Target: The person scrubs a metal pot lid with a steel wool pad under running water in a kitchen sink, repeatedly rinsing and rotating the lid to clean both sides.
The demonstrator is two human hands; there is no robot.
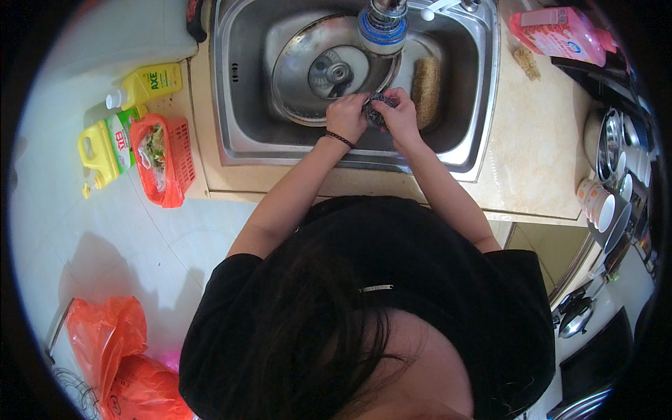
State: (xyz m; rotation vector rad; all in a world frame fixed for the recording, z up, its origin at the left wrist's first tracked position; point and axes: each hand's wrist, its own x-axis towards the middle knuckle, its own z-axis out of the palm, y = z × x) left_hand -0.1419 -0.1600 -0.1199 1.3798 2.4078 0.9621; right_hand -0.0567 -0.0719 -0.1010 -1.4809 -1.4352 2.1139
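Observation:
A dark steel-wool scrubber [377, 111] is held between my two hands over the near part of the stainless steel sink [252, 137]. My left hand [346, 116], with a braided bracelet at its wrist, closes on the scrubber's left side. From the right, my right hand [401, 116] pinches it between thumb and fingers. Just beyond my left hand, a round metal pot lid [294, 79] with a glass centre and a knob lies in the sink. A brown loofah-like scrubber [426, 86] rests beside my right hand. The blue-ringed faucet head [383, 34] hangs over the lid's right side.
Left of the sink are a yellow dish-soap bottle [149, 84], a yellow jug [107, 149] and a red basket [184, 152] lined with a bag holding scraps. Rightward on the counter [530, 142] lie a pink bottle [562, 34], a brown scrap [526, 63] and stacked paper cups [597, 205].

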